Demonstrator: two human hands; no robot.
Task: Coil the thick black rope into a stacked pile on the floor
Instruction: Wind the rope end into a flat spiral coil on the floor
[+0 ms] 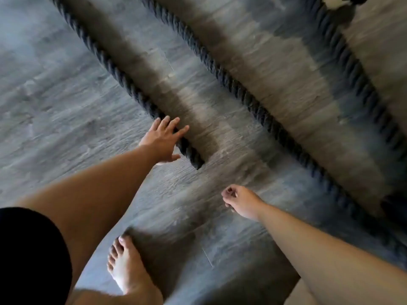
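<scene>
Neither grip is holding anything at this moment. On the left, the left grip (164,140), a bare hand, is stretching out with its fingers straight and spread. It is lying across the thick black rope (123,80) just short of its cut end (197,162). Whether the fingers are touching the strands is not clear through the blur. That run is lying flat on the grey floor (55,95) and heading off toward the floor's far left. The right grip (241,201) is hanging low above the floor with its fingers loosely curled round nothing, well apart from the rope end. Further right, two more runs are lying roughly parallel and uncoiled, so the pile is not yet begun. Rope this thick is probably going to feel heavy and fairly stiff, with twisted strands giving good purchase and resisting tight bends. Taking hold just behind the end, with the whole palm wrapping it, is looking like the sensible start, then laying wide loops.
</scene>
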